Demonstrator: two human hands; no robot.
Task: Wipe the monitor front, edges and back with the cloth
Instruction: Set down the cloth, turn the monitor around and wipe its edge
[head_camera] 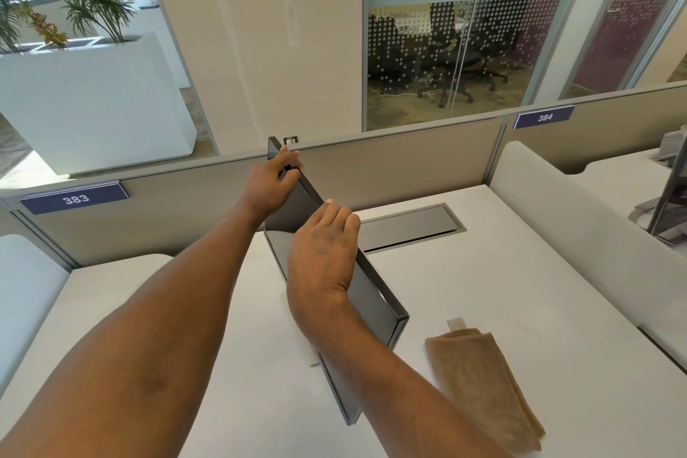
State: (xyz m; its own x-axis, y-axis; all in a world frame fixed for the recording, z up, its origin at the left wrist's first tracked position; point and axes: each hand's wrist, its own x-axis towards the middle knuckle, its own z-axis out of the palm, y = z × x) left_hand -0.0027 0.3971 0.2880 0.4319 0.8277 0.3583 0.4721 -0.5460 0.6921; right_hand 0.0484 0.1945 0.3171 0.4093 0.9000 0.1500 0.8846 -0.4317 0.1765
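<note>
The left forearm (148,346) is stretched to the monitor (375,294), stood edge-on on the desk (520,271). Its top edge is gripped by the left hand (269,184) at 12 o'clock and by the right hand (323,257), fingers curled over. The cloth (483,383) is laid folded at 5 o'clock.

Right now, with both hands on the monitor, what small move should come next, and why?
Probably the right hand lets go and reaches for the cloth: it lies unheld on the desk, while the left hand can steady the monitor.

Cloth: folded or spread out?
Folded. The cloth lies on the desk as a narrow strip, layered edges showing at its near end.
</note>
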